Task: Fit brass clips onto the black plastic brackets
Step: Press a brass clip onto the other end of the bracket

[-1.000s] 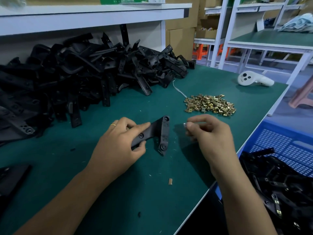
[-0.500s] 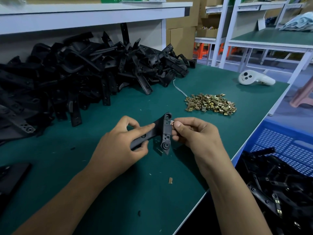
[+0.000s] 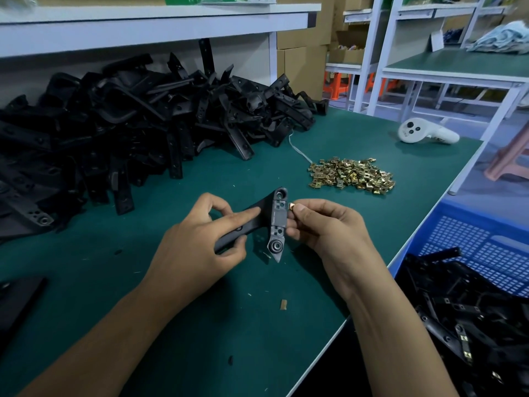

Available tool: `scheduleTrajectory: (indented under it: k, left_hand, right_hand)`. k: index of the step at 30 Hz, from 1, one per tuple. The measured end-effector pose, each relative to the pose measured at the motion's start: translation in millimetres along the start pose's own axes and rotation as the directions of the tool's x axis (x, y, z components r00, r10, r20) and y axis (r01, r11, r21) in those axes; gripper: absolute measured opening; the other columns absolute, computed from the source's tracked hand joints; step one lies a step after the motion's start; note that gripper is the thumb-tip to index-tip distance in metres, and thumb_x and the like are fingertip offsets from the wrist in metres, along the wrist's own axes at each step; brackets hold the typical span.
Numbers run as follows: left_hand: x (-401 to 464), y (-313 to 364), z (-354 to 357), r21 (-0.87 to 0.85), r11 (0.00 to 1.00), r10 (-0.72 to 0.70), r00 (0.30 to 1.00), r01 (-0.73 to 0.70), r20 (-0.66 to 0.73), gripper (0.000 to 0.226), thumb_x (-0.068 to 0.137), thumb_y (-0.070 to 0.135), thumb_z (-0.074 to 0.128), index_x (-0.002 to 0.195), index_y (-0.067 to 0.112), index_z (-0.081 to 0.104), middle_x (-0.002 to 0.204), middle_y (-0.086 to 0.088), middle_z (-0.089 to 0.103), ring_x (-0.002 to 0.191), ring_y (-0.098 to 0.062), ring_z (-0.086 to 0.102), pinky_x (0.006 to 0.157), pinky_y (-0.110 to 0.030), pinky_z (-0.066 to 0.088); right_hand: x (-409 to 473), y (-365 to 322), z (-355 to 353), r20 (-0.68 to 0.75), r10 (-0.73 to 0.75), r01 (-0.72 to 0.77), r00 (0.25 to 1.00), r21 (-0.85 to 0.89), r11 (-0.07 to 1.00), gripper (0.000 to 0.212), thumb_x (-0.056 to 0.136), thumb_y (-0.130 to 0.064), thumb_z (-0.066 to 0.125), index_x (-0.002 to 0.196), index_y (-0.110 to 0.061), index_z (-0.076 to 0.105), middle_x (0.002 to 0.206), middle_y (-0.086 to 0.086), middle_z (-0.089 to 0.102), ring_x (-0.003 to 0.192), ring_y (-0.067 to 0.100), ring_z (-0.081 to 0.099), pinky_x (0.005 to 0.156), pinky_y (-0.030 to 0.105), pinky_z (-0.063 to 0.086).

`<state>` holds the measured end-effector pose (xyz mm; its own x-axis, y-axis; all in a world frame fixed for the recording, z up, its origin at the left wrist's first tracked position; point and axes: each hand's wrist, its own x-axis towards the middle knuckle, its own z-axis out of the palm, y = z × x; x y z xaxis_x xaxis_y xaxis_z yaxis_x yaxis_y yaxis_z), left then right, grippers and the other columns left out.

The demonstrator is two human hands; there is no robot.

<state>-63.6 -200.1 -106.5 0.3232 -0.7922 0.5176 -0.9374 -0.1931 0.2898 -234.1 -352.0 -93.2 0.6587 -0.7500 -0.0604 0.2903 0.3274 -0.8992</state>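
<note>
My left hand (image 3: 200, 247) grips the arm of a black plastic T-shaped bracket (image 3: 277, 222), holding it just above the green table with its cross bar upright. My right hand (image 3: 326, 227) pinches a small brass clip (image 3: 292, 206) between thumb and forefinger, right against the bracket's right edge near its upper end. A loose heap of brass clips (image 3: 352, 176) lies on the table beyond my right hand. A big pile of black brackets (image 3: 128, 124) fills the left and back of the table.
A blue perforated crate (image 3: 481, 253) at the right, below the table edge, holds black brackets, some with clips. A white handheld controller (image 3: 423, 133) lies at the far right. A single clip (image 3: 283, 304) lies near the table's front. A white cord (image 3: 297, 150) runs behind the heap.
My right hand has brought the brass clip from a short way off up to the bracket's right edge. My left hand has tilted the bracket more upright.
</note>
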Motion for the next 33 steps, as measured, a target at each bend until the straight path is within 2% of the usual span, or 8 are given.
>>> scheduleTrajectory:
  k: [4, 13, 20, 25, 29, 33]
  left_hand:
    - [-0.1, 0.9, -1.0, -0.020, 1.000, 0.005, 0.999, -0.004, 0.036, 0.051, 0.086, 0.041, 0.060, 0.134, 0.058, 0.057, 0.111, 0.020, 0.045, 0.063, -0.013, 0.054, 0.051, -0.035, 0.049]
    - [-0.8, 2.2, -1.1, -0.025, 1.000, -0.004, 1.000, 0.004, 0.013, 0.056, 0.086, 0.029, 0.072, 0.133, 0.057, 0.060, 0.111, 0.019, 0.046, 0.061, -0.013, 0.054, 0.051, -0.037, 0.049]
    - [-1.0, 3.5, -4.6, 0.007, 1.000, 0.023, 0.996, -0.023, 0.085, 0.050, 0.091, 0.035, 0.065, 0.134, 0.059, 0.058, 0.112, 0.018, 0.043, 0.060, -0.014, 0.051, 0.050, -0.034, 0.047]
    - [-0.2, 6.8, -4.4, 0.060, 0.994, 0.088, 0.990, -0.095, 0.110, 0.049, 0.092, 0.033, 0.064, 0.135, 0.057, 0.058, 0.112, 0.016, 0.041, 0.057, -0.014, 0.048, 0.047, -0.032, 0.045]
    - [-1.1, 8.3, -3.0, 0.002, 0.979, 0.201, 0.970, -0.203, 0.138, 0.045, 0.092, 0.036, 0.058, 0.133, 0.053, 0.061, 0.113, 0.015, 0.042, 0.061, -0.015, 0.046, 0.049, -0.031, 0.041]
    - [-0.4, 7.1, -1.8, -0.021, 0.977, 0.212, 0.964, -0.211, 0.160, 0.043, 0.092, 0.042, 0.057, 0.133, 0.056, 0.059, 0.114, 0.017, 0.042, 0.062, -0.013, 0.048, 0.049, -0.033, 0.043]
  right_hand:
    - [-0.1, 1.0, -1.3, 0.039, -0.030, 0.033, 0.999, -0.065, 0.997, 0.013, 0.095, -0.001, 0.068, 0.103, 0.008, 0.071, 0.079, 0.015, 0.073, 0.067, 0.018, 0.067, 0.065, 0.024, 0.057]
    - [0.6, -0.3, -3.5, 0.058, -0.042, 0.042, 0.997, 0.006, 0.999, 0.009, 0.094, -0.001, 0.067, 0.100, 0.004, 0.073, 0.082, 0.018, 0.073, 0.070, 0.020, 0.067, 0.066, 0.024, 0.057]
    - [-0.2, -0.4, -7.8, 0.102, -0.091, 0.101, 0.991, -0.102, 0.990, 0.006, 0.092, 0.001, 0.070, 0.096, 0.005, 0.073, 0.077, 0.018, 0.072, 0.066, 0.019, 0.066, 0.061, 0.024, 0.055]
    - [-2.0, -7.3, -13.9, 0.129, -0.143, 0.166, 0.981, -0.186, 0.968, 0.030, 0.088, 0.003, 0.073, 0.112, 0.003, 0.056, 0.068, 0.015, 0.066, 0.058, 0.019, 0.063, 0.055, 0.025, 0.052]
    - [-1.5, -16.3, -20.5, 0.220, -0.080, 0.135, 0.972, -0.246, 0.960, 0.025, 0.087, 0.001, 0.075, 0.105, -0.004, 0.058, 0.066, 0.011, 0.067, 0.056, 0.021, 0.065, 0.052, 0.024, 0.049]
    - [2.2, -23.1, -24.4, 0.202, -0.008, 0.086, 0.979, -0.378, 0.922, 0.020, 0.086, -0.008, 0.080, 0.097, -0.009, 0.063, 0.066, 0.009, 0.072, 0.056, 0.019, 0.068, 0.051, 0.024, 0.049]
